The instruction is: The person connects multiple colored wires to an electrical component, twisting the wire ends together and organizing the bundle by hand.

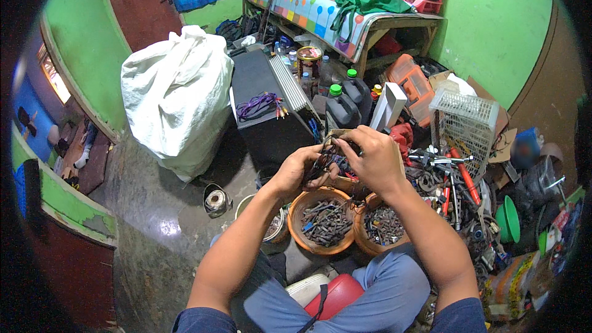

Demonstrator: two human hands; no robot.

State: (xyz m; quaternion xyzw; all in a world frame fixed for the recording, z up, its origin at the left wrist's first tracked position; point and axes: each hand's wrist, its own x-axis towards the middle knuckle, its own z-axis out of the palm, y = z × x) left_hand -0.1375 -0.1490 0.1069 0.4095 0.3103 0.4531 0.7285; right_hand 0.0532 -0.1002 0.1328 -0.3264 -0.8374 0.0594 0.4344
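My left hand (299, 171) is closed around a bundle of thin dark wires (322, 161) above two bowls. Against the top of the bundle, my right hand (374, 159) pinches a strand between thumb and fingers. Some wire hangs down between the hands. Below them, an orange-brown bowl (295, 234) holds many small dark metal pieces, probably bolts or screws. A second bowl (364, 248), filled with similar pieces, stands to its right, partly hidden by my right forearm.
A big white sack (176, 98) stands at the left. Ahead is a black box-shaped case (262, 89) with purple cables (258, 106) on top. Tools (453, 179) crowd the right side, near a white plastic basket (465, 117). A low table (290, 9) lines the back.
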